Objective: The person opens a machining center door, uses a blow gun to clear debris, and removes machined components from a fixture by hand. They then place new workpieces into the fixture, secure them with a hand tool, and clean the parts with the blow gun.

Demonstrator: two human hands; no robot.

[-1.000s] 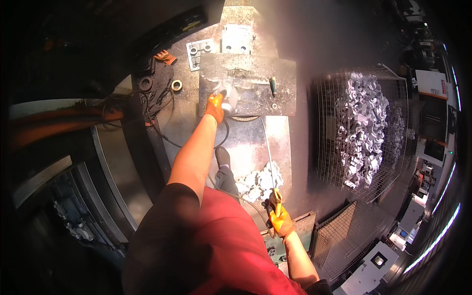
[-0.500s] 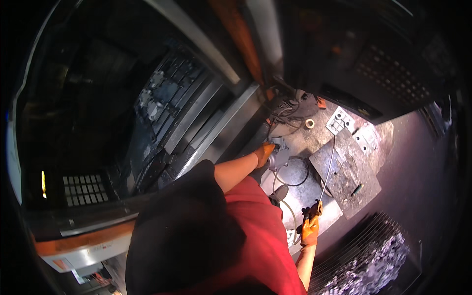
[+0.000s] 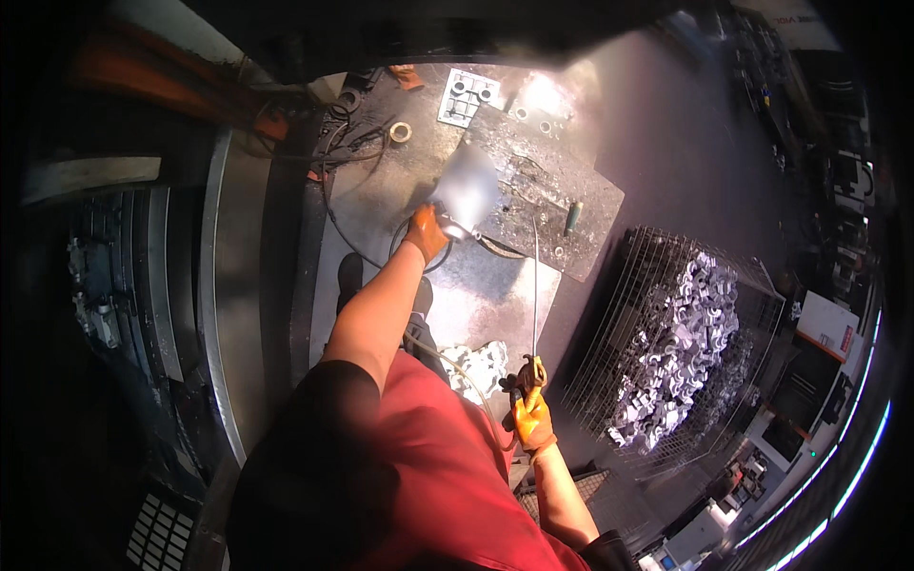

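Note:
My left hand, in an orange glove, is closed on a grey metal casting. The casting is held out above the edge of a dark, scuffed plate, and its upper part is blurred. Low in front of my red apron, my right hand, also gloved in orange, grips an air blow gun. The gun's long thin tube points away from me toward the plate. A pale hose runs beside my right hand.
On the right stands a wire basket heaped with metal castings. A fixture block with round holes, a brass-coloured ring and a green cylinder lie farther off. White cloth lies near my legs. Machine edging borders the left.
The view has swung right, away from the machine's interior. My left hand has carried the casting out toward the plate. My right hand still grips the blow gun.

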